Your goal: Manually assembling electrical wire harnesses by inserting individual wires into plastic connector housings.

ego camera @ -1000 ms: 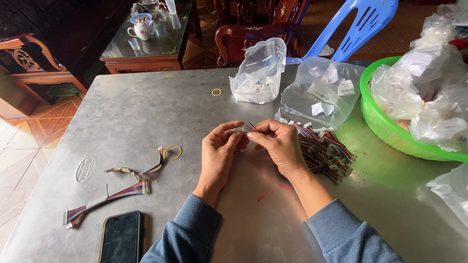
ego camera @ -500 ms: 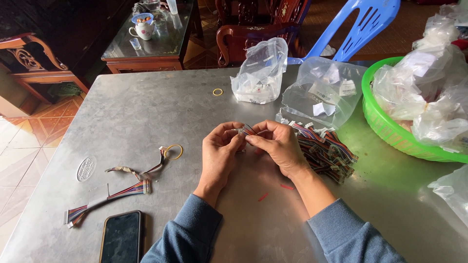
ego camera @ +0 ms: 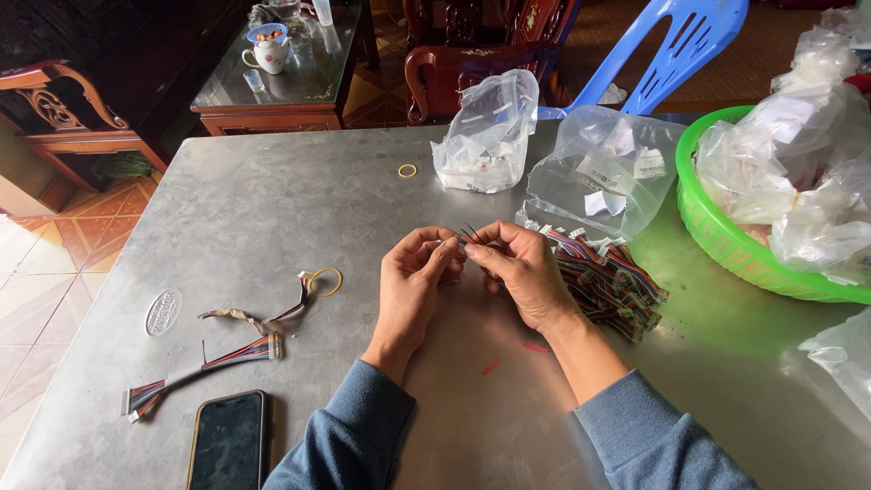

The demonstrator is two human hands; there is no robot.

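- Two hands meet on one small wire piece [ego camera: 465, 238]: I see it pinched above the metal table [ego camera: 272, 200], its thin wire ends poking up and away from me.
- My left hand [ego camera: 413, 277] closes fingertips on its near end; my right hand [ego camera: 522, 272] clamps the other side, equally near.
- Just right of that hand lies the pile of coloured wire harnesses [ego camera: 612, 281], touching the clear bag [ego camera: 603, 168].

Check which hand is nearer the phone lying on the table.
Left. The left hand is above and right of the phone; the right hand sits farther right, beside the wire harness pile.
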